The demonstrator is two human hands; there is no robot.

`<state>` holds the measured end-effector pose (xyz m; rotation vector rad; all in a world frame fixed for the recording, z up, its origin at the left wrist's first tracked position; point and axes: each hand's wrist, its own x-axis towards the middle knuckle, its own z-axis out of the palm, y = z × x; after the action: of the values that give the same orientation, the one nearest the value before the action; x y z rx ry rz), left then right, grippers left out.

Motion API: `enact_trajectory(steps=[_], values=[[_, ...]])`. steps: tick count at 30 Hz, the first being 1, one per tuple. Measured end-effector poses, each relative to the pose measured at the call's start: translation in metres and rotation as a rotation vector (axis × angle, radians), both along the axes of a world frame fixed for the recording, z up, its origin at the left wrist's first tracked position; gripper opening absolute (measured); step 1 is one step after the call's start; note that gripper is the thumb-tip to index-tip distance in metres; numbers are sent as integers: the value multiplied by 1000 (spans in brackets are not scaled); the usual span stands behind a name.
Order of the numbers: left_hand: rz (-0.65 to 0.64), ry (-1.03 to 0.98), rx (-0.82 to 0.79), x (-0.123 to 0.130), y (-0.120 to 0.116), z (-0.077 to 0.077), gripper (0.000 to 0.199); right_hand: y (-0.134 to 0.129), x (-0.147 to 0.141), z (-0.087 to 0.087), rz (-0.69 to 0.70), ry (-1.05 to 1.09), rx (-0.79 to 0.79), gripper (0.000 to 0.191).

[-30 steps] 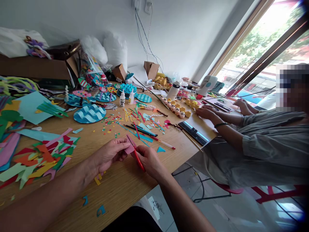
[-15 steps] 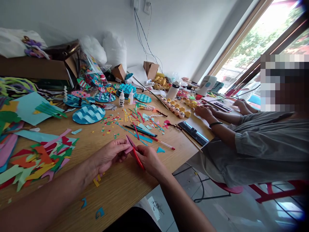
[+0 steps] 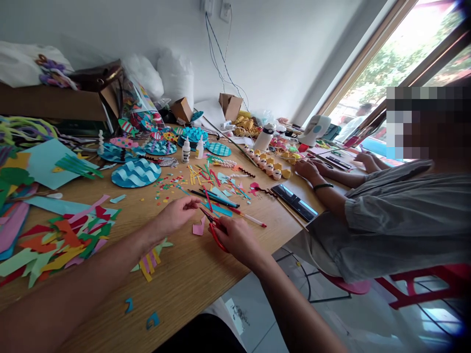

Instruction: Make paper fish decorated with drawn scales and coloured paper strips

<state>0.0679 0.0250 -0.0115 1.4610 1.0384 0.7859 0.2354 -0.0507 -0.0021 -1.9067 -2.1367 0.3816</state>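
Note:
My right hand [image 3: 239,238] grips a pair of scissors [image 3: 218,239] with red handles, the dark blades pointing up and left. Close to the blade tips is my left hand [image 3: 182,212], raised over the table with its fingertips pinched together; whatever is between them is too small to make out. Below and between the hands, a cut piece of pink paper [image 3: 198,227] appears on the wooden tabletop, apart from the left fingers. Yellow and pink paper strips [image 3: 149,264] and a pale green scrap [image 3: 164,245] lie beneath my left forearm.
Coloured paper scraps [image 3: 69,235] pile up at the left. Beyond my hands lie pens [image 3: 217,197], paper bits, two glue bottles [image 3: 186,151] and a blue wavy disc [image 3: 136,172]. A phone [image 3: 294,202] lies to the right, near a seated person [image 3: 401,211] in grey.
My left hand has let go of the pink paper and moved up slightly. The pink piece now appears below the hands. My right hand has shifted slightly right with the scissors.

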Motion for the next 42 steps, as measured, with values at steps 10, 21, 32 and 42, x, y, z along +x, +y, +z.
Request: enact_trajectory(steps=[10, 21, 32, 42], values=[[-125, 80, 9, 5, -1, 5, 14, -1, 1, -4, 70, -211, -3, 30], [32, -16, 64, -7, 3, 0, 19, -8, 16, 6, -38, -356, -137, 29], [-36, 19, 127, -40, -12, 18, 17, -3, 24, 20, -107, -475, -186, 27], [-127, -152, -79, -53, -28, 17, 19, -5, -31, -10, 458, 123, 615, 16]])
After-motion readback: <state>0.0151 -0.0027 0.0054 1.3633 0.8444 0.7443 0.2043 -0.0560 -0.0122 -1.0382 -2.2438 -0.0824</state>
